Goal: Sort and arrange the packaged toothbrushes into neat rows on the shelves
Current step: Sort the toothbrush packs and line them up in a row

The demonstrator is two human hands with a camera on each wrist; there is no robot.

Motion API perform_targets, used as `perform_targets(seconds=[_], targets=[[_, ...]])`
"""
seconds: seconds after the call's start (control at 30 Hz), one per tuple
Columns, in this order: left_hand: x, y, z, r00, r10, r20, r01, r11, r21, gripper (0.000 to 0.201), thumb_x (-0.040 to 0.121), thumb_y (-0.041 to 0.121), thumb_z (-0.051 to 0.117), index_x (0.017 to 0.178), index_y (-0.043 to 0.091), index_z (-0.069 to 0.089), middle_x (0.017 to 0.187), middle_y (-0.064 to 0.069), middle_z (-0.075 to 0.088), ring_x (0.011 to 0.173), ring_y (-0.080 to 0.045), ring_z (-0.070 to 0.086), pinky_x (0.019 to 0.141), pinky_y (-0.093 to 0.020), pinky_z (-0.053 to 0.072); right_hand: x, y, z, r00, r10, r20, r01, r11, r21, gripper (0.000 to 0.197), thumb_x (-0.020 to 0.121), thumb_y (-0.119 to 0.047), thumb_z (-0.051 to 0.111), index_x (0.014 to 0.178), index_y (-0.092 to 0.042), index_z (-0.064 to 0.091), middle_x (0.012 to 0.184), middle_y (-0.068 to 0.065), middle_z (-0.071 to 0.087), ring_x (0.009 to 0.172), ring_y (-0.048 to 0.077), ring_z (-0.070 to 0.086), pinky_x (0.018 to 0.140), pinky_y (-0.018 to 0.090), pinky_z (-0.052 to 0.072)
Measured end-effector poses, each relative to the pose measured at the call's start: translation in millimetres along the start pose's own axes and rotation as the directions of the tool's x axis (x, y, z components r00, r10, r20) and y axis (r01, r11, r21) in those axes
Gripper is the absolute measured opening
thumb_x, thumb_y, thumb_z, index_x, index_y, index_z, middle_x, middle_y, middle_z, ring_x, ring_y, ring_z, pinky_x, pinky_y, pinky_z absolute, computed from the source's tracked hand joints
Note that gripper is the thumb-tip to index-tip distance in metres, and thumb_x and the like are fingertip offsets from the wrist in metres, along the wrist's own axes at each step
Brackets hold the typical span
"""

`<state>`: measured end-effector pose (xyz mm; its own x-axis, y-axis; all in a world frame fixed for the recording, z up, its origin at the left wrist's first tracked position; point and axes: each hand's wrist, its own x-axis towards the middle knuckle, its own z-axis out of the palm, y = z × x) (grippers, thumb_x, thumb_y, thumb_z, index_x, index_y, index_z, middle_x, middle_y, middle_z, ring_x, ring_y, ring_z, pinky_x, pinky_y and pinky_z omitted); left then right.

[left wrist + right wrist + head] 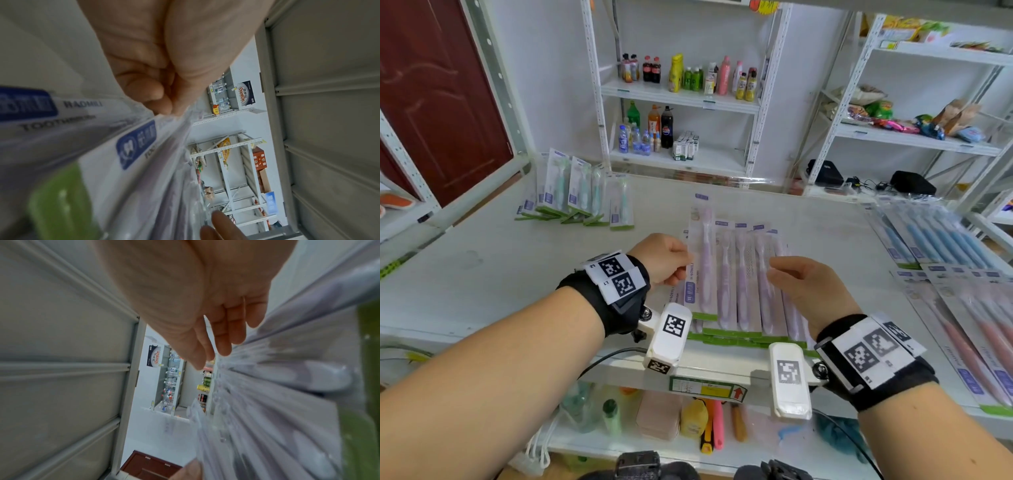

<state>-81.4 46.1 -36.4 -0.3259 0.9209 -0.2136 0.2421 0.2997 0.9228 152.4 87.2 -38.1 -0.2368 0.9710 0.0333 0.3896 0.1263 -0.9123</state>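
My left hand [666,259] pinches one clear-packed lilac toothbrush [705,263] at the shelf's [482,274] front edge; my right hand [810,286], fingers loose, rests on five others [743,277].

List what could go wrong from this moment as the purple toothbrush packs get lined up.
The left hand pinches only the edge of one purple pack; a grip that thin may let it slip or twist.

The purple row overlaps loosely, so the right hand, open over it, could push packs askew.

The row's green ends lie near the shelf's front edge and might slide off.
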Motion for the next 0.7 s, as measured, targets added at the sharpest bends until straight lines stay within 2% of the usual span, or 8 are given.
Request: perform_targets(seconds=[0.13, 0.3, 0.4, 0.47, 0.57, 0.6, 0.63, 0.7], targets=[[3, -3, 4, 1.000, 0.003, 0.019, -0.006, 0.990, 0.138, 0.021, 0.091, 0.008, 0.055, 0.109, 0.002, 0.065, 0.057, -0.002, 0.057, 0.042, -0.007, 0.049, 0.044, -0.017, 0.043, -2, 10, -8, 0.997, 0.054, -0.062, -0.057, 0.998, -0.034, 0.038, 0.083, -0.019, 0.067, 0.120, -0.020, 0.061, 0.114, -0.005, 0.063, 0.105, 0.010, 0.058, 0.094, 0.027, 0.042], [4, -4, 8, 0.999, 0.004, 0.033, -0.009, 0.985, 0.174, 0.036, 0.090, 0.008, 0.058, 0.126, 0.005, 0.054, 0.064, -0.005, 0.060, 0.051, -0.012, 0.053, 0.047, -0.019, 0.046, -7, 17, -12, 0.994, 0.079, -0.070, -0.086, 0.992, -0.096, 0.049, 0.084, -0.020, 0.066, 0.131, -0.019, 0.053, 0.132, -0.003, 0.054, 0.117, 0.009, 0.047, 0.101, 0.028, 0.035], [4, -4, 9, 0.999, 0.011, 0.046, -0.020, 0.980, 0.196, 0.037, 0.089, 0.008, 0.060, 0.125, 0.004, 0.054, 0.066, -0.006, 0.062, 0.055, -0.015, 0.056, 0.053, -0.021, 0.051, -9, 18, -12, 0.994, 0.106, -0.036, -0.109, 0.990, -0.092, 0.053, 0.083, -0.020, 0.067, 0.133, -0.020, 0.050, 0.136, 0.000, 0.051, 0.125, 0.012, 0.045, 0.106, 0.033, 0.035], [5, -4, 10, 0.999, 0.014, 0.050, -0.024, 0.976, 0.215, 0.037, 0.088, 0.009, 0.061, 0.124, 0.004, 0.054, 0.066, -0.006, 0.063, 0.056, -0.017, 0.058, 0.064, -0.028, 0.053, -11, 16, -11, 0.993, 0.116, -0.011, -0.117, 0.987, -0.113, 0.055, 0.082, -0.021, 0.069, 0.134, -0.021, 0.049, 0.138, 0.002, 0.050, 0.122, 0.014, 0.048, 0.098, 0.027, 0.041], [5, -4, 10, 0.998, 0.022, 0.064, -0.038, 0.962, 0.269, 0.034, 0.087, 0.011, 0.062, 0.120, 0.006, 0.056, 0.064, -0.004, 0.064, 0.054, -0.015, 0.059, 0.068, -0.029, 0.054, -13, 11, -10, 0.988, 0.146, 0.042, -0.136, 0.972, -0.189, 0.058, 0.082, -0.023, 0.069, 0.135, -0.024, 0.047, 0.138, 0.001, 0.048, 0.105, 0.019, 0.059, 0.053, 0.006, 0.045], [5, -3, 11, 0.997, 0.028, 0.069, -0.047, 0.958, 0.282, 0.029, 0.087, 0.012, 0.062, 0.115, 0.008, 0.058, 0.063, -0.003, 0.064, 0.053, -0.015, 0.059, 0.067, -0.028, 0.054, -13, 9, -9, 0.988, 0.147, 0.050, -0.135, 0.972, -0.194, 0.057, 0.082, -0.024, 0.069, 0.135, -0.024, 0.047, 0.134, -0.002, 0.050, 0.106, 0.025, 0.061, 0.048, 0.006, 0.044], [4, -2, 11, 0.997, 0.033, 0.074, -0.054, 0.953, 0.297, 0.020, 0.086, 0.013, 0.063, 0.107, 0.012, 0.060, 0.062, -0.003, 0.064, 0.051, -0.014, 0.059, 0.066, -0.028, 0.054, -13, 8, -8, 0.989, 0.140, 0.054, -0.128, 0.973, -0.192, 0.056, 0.082, -0.024, 0.069, 0.133, -0.024, 0.048, 0.131, -0.006, 0.051, 0.112, 0.030, 0.058, 0.056, 0.008, 0.047], [3, 0, 11, 0.996, 0.038, 0.087, -0.065, 0.943, 0.327, 0.007, 0.085, 0.014, 0.064, 0.085, 0.018, 0.059, 0.060, -0.002, 0.064, 0.049, -0.013, 0.059, 0.065, -0.027, 0.054, -11, 5, -5, 0.991, 0.119, 0.064, -0.102, 0.970, -0.221, 0.061, 0.079, -0.027, 0.072, 0.135, -0.024, 0.047, 0.142, -0.010, 0.042, 0.131, 0.023, 0.043, 0.090, 0.023, 0.043]])
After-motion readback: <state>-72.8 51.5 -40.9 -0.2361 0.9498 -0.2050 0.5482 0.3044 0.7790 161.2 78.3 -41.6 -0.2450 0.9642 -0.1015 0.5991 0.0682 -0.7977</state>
